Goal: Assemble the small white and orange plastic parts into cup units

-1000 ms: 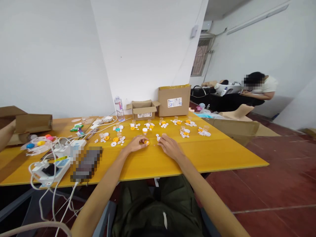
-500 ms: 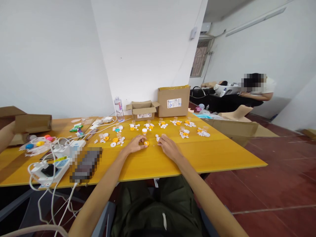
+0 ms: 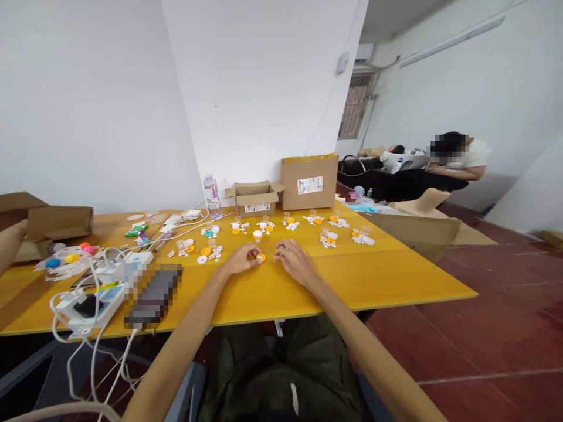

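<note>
Left hand (image 3: 240, 259) pinches an orange ring (image 3: 261, 257) – right hand (image 3: 294, 262) curled beside it, grip unclear – 2 cardboard boxes (image 3: 310, 181) behind.

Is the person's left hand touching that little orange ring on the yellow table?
Touching. The head view shows the left hand with its fingertips closed around the orange ring on the table, no gap visible between them.

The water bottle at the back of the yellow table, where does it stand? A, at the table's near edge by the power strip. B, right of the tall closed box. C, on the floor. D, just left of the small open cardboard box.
D: the water bottle stands upright by the wall, just left of the small open cardboard box, on the yellow table.
</note>
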Demonstrator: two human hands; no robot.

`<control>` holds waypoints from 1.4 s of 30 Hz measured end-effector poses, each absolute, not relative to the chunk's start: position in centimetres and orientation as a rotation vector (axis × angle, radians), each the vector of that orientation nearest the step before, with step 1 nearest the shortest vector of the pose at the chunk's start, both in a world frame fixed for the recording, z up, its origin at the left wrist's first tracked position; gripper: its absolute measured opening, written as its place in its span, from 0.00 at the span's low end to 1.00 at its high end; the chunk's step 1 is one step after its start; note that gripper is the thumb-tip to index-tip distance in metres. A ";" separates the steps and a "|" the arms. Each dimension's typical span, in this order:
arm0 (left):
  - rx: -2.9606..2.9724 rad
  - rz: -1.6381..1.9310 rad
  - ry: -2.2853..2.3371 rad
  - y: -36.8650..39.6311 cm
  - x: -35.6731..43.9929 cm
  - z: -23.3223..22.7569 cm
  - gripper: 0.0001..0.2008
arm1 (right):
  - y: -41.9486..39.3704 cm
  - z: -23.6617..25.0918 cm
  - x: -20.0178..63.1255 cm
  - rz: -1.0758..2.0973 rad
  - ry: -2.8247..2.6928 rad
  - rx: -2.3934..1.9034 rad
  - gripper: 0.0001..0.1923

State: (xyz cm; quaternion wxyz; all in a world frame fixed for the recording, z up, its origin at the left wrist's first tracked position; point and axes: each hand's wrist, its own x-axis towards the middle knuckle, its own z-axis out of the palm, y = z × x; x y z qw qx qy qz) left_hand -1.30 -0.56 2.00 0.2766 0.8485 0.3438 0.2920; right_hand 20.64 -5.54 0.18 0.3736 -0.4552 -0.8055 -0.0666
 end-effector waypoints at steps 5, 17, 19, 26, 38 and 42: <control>2.266 0.774 0.927 -0.7 -1.2 2.2 0.07 | -4.5 0.9 19.1 -0.050 -2.062 -1.152 0.07; 2.251 0.795 0.950 -0.4 -1.1 1.9 0.07 | -3.3 1.7 18.2 0.037 -2.163 -1.076 0.09; 2.251 0.795 0.950 -0.3 -1.1 1.8 0.08 | -3.3 1.9 18.1 0.043 -2.171 -1.078 0.09; 2.253 0.792 0.948 -0.4 -1.1 1.8 0.08 | -3.3 1.8 18.0 0.062 -2.175 -1.087 0.09; 2.265 0.774 0.951 -0.4 -1.1 1.9 0.10 | -2.8 0.8 18.3 0.039 -2.151 -1.065 0.07; 2.259 0.776 0.947 -0.4 -1.1 1.9 0.09 | -2.9 0.8 18.3 0.049 -2.149 -1.069 0.07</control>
